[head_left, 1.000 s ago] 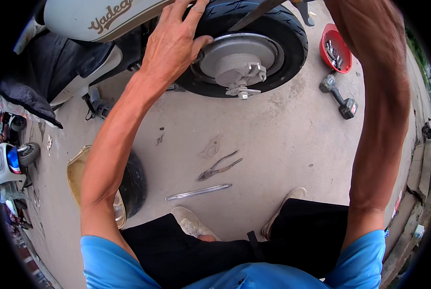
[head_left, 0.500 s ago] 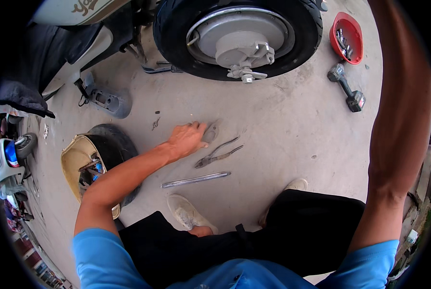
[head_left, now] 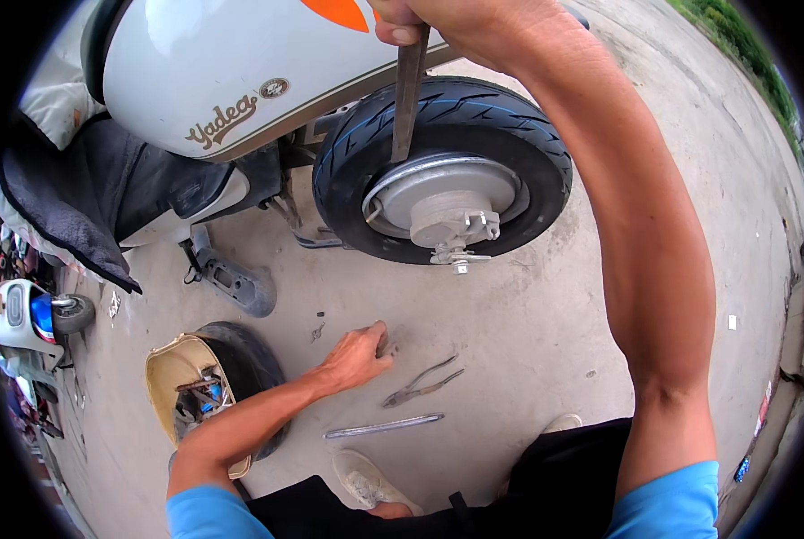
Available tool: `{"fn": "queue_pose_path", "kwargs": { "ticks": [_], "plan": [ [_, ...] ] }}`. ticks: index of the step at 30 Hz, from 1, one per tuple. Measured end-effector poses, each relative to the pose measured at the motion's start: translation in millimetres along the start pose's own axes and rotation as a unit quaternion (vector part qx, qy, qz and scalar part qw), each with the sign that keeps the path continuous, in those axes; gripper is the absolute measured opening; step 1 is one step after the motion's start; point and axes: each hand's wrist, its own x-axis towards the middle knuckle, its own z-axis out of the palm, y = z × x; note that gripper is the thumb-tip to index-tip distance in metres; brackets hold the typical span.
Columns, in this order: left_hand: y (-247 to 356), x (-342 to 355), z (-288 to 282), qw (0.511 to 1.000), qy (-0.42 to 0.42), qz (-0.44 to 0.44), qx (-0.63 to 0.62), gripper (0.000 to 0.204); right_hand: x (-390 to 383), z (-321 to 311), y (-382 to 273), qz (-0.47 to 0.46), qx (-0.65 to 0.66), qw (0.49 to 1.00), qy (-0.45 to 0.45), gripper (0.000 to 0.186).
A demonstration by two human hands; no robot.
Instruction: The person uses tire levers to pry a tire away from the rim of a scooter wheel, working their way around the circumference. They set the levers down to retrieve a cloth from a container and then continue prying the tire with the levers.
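At the top, my right hand [head_left: 442, 18] is closed around the upper end of a flat metal bar [head_left: 409, 94]. The bar slants down across the scooter's wheel [head_left: 438, 121], its lower tip at the tyre's sidewall beside the silver rim. Low over the floor, my left hand [head_left: 359, 356] has its fingers curled together; what they hold, if anything, is hidden. To the right of that hand lie pliers [head_left: 422, 380] with their handles apart. A long silver metal bar [head_left: 384, 426] rests on the floor nearer my shoes.
The white scooter body [head_left: 240, 72] stands above and left of the wheel. A tan-lined black container [head_left: 164, 382] of tools sits at left. Beyond it is a dark plastic part [head_left: 240, 283]. Another scooter [head_left: 24, 314] is at the far left.
The view has tilted up, bringing my right hand and the flat bar into sight. My left hand's fingers have curled in. The red helmet and cordless tool are out of plain sight.
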Motion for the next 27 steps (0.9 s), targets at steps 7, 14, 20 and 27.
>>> {"fn": "queue_pose_path", "kwargs": {
  "ticks": [7,14,20,27],
  "plan": [
    [76.0,14.7,-106.3,0.862,0.251,0.106,-0.428,0.025,1.9,2.7,2.3,-0.025,0.031,0.999,-0.020,0.037],
    [99.1,50.4,-139.1,0.863,0.299,0.102,-0.395,0.028,-4.4,-0.6,-1.4,-0.011,0.030,0.999,-0.008,0.036],
    [102.7,62.9,-136.9,0.881,0.299,0.103,-0.352,0.029,-1.1,-5.5,9.2,-0.002,0.008,1.000,0.003,0.037],
    [101.8,57.2,-142.5,0.942,0.249,0.046,-0.219,0.030,-59.0,0.9,19.6,-0.165,0.010,0.986,-0.001,0.034]
  ]
}}
